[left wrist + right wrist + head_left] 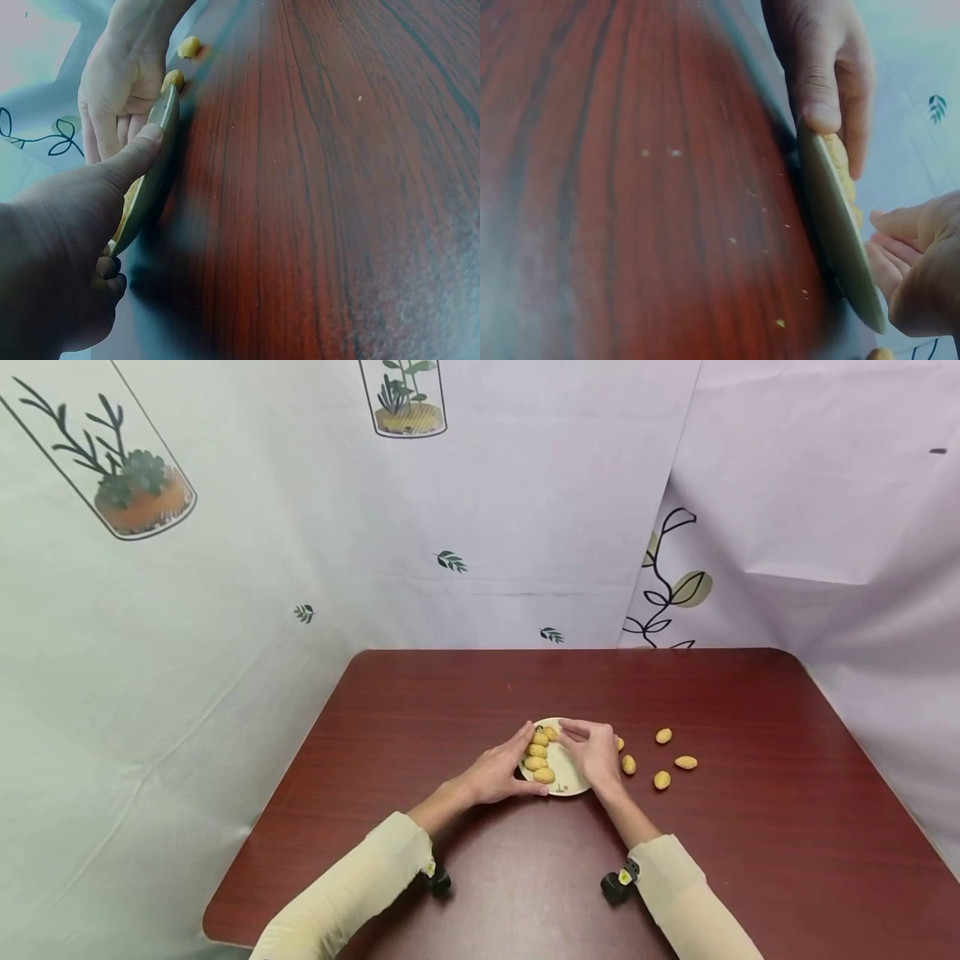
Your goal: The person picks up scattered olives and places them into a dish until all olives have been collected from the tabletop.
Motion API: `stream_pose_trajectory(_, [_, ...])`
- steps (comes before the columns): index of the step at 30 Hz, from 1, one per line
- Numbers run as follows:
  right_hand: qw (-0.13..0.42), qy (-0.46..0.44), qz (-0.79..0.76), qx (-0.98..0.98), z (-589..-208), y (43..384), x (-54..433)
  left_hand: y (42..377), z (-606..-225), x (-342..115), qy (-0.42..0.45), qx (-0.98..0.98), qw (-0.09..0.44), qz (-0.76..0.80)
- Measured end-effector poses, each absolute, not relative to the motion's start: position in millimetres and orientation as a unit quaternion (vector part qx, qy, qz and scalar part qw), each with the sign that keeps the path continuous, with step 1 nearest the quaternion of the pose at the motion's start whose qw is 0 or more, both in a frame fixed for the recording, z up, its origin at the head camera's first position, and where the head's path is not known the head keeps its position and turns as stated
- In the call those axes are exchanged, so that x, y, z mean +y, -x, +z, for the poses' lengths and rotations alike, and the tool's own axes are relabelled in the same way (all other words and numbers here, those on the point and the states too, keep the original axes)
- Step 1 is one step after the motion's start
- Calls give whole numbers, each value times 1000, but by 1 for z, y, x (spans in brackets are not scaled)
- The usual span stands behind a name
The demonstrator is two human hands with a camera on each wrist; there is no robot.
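A round pale plate (567,781) with small dark prints lies on the table, several yellow-tan oval nut-like pieces (536,763) in a curved row along its left side. My left hand (497,772) holds the plate's left edge, thumb at the near rim and fingers along the far left. In the left wrist view, the thumb (142,150) overlaps the rim. Over the plate's right half is my right hand (595,753), its fingertips close to the farthest piece (551,733) of the row. Nothing shows between its thumb and fingers in the right wrist view.
Several more oval pieces (662,780) lie scattered on the dark red wooden table (750,860) right of the plate; one (620,743) is partly hidden by the right hand. A white printed cloth (487,527) hangs behind the table. Small crumbs (676,153) dot the tabletop.
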State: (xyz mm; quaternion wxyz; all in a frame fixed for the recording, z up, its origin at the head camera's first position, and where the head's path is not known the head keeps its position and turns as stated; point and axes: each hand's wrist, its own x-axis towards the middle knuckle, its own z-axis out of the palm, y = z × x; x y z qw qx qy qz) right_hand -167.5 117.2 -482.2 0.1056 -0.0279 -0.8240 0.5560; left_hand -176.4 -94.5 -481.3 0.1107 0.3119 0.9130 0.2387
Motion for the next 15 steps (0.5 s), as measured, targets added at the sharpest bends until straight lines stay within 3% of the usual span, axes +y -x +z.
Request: stream_pose_trajectory(15, [97, 2, 564, -820, -463, 156, 156, 177, -480, -94, -315, 912, 112, 236])
